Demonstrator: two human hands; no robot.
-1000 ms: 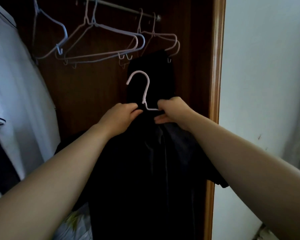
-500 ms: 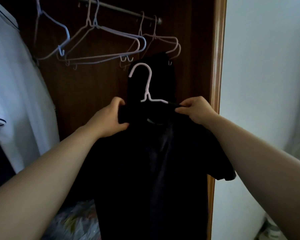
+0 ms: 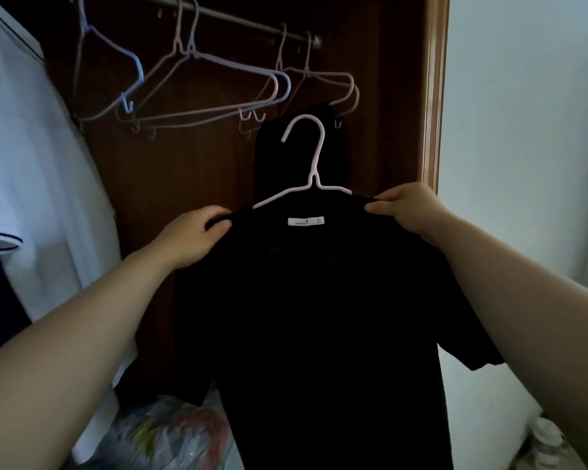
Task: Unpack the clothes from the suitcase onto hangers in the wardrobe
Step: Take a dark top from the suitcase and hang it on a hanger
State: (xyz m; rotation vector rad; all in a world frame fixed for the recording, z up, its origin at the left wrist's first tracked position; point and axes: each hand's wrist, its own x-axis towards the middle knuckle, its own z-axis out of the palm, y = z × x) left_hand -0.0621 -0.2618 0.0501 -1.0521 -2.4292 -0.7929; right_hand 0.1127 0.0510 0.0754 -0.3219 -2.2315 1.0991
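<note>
I am in front of the open wardrobe, seating a black T-shirt [image 3: 319,317] on a pale pink hanger [image 3: 306,184]. My left hand [image 3: 190,239] has its grip pinched on the left shoulder; my right hand [image 3: 408,208] pinches the right shoulder where the hanger's arm slips under the cloth. Both forearms reach forward, raised to chest height. The hook points up, below the rail [image 3: 238,20], where empty hangers [image 3: 201,89] hang. Next, I judge, one hand must take the hook and lift it onto the rail.

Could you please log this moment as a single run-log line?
left hand: grips black T-shirt shoulder | right hand: pinches other shoulder | shirt on pink hanger | hook not yet on rail
</note>
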